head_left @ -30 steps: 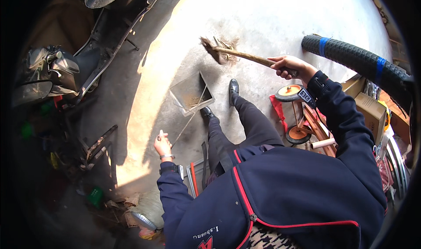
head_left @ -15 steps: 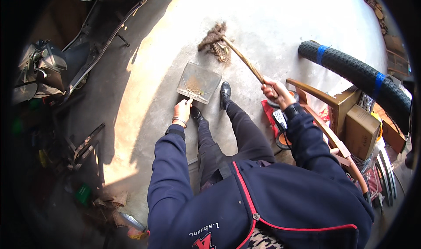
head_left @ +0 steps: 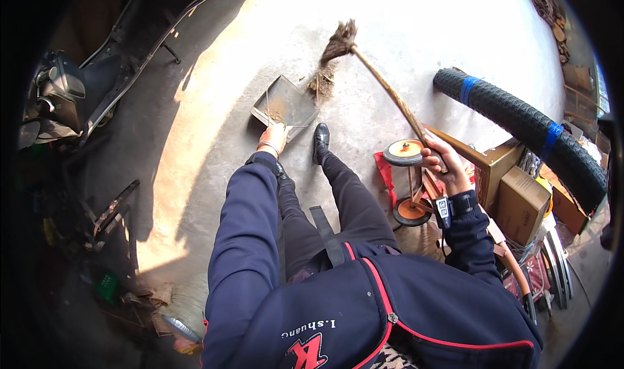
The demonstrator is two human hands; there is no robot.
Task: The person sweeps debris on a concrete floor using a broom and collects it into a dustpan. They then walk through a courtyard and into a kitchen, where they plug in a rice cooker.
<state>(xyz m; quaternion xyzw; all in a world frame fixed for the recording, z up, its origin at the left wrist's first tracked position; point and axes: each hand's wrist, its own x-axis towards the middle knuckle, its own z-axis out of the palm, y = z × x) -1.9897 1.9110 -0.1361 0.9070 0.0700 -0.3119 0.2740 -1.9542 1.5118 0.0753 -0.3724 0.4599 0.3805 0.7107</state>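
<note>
Dustpan (head_left: 286,104) lying flat on the concrete floor (head_left: 416,37), just ahead of the left hand (head_left: 273,137) and to the left of a black shoe (head_left: 320,140). Left grip closing around the pan's near edge or handle, fingers mostly hidden beneath, so exact hold hard to tell. Already carrying a thin layer of dust and a few straws inside.

Just right of the pan's far corner, a small debris pile (head_left: 321,83) sitting on the floor, touching or nearly touching the broom head (head_left: 340,42). Broom handle (head_left: 390,96) slanting down and rightward into the right hand (head_left: 447,167), grip wrapped fully around the stick near its lower end.

Doing it well, as a judgement: keeping the pan's front lip pressed tight against the floor, tilting it slightly, aiming the open mouth toward the pile. Drawing the bristles in short, light strokes toward the left grip rather than flicking, so dust is not scattering past the pan. Holding the pan steady against the push of the broom.

Right of the right grip: a wheeled orange spool stand (head_left: 406,180), cardboard boxes (head_left: 520,200), and a rolled black mesh (head_left: 520,125) with blue tape bands, all well clear of the sweeping path.
</note>
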